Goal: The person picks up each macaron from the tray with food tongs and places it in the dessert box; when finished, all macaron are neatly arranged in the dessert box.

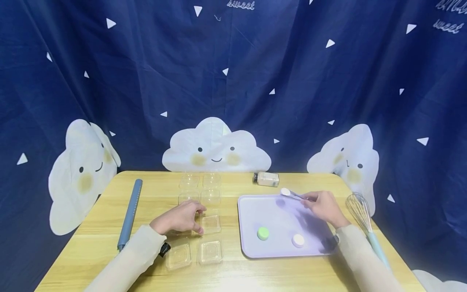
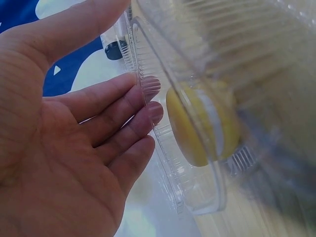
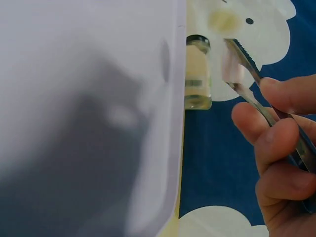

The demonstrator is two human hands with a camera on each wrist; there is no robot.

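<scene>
My right hand (image 1: 324,209) holds metal tweezers (image 3: 252,101) over the far right part of the lilac tray (image 1: 251,253). Between their tips is a pale, round macaron (image 1: 285,192). A green macaron (image 1: 263,233) and a white one (image 1: 298,240) lie on the tray. My left hand (image 1: 180,218) is over the clear plastic boxes, left of a square section (image 1: 211,224). In the left wrist view its fingers are extended, tips at the wall of a clear box (image 2: 217,197). A yellow macaron (image 2: 190,126) shows through that plastic; in the head view the hand hides it.
More clear boxes (image 1: 209,252) stand in two columns. Left of them lies a blue-grey rolling pin-like rod (image 1: 130,215). Behind the tray a small black-capped jar (image 1: 267,179) lies on its side. A whisk (image 1: 368,221) lies by the table's right edge.
</scene>
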